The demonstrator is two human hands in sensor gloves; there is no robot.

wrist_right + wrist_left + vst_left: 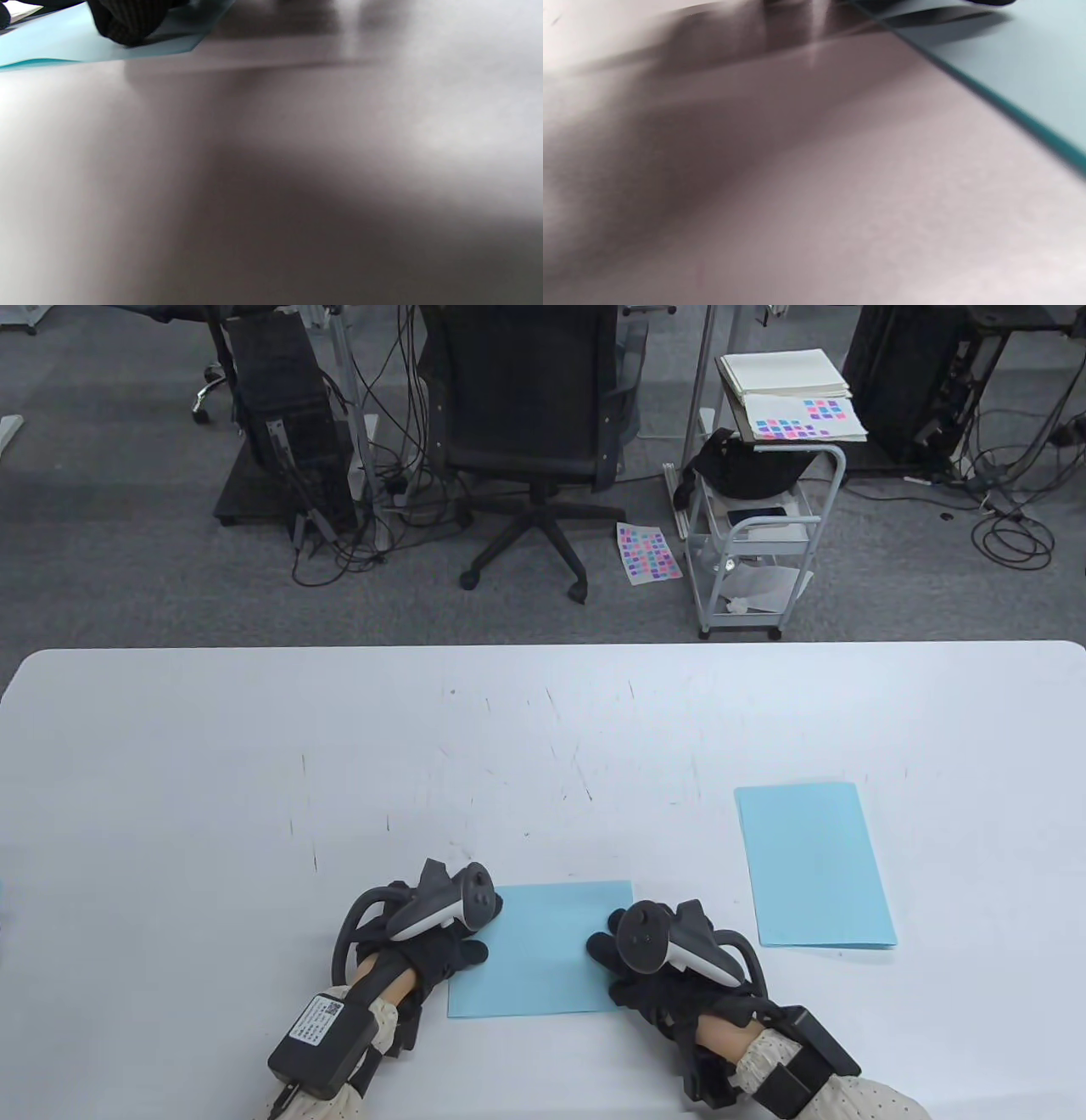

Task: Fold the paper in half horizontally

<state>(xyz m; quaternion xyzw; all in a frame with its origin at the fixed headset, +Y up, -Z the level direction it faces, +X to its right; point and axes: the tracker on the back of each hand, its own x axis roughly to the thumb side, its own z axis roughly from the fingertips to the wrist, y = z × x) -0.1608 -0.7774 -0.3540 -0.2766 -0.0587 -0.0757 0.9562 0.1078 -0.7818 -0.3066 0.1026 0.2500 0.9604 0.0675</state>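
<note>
Folded blue paper [543, 950] lies near-centre on tabletop [254, 780], left hand [441, 937] and right hand [645, 959] pressing its side edges, grip unclear; run fingers firmly along crease, layers aligned.

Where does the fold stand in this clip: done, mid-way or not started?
Looks nearly done: the blue paper between the hands lies flat and short, apparently already doubled. In hand: left hand and right hand press its side edges. Left: perhaps sharpening the crease. A second blue sheet lies untouched, unfolded.
</note>
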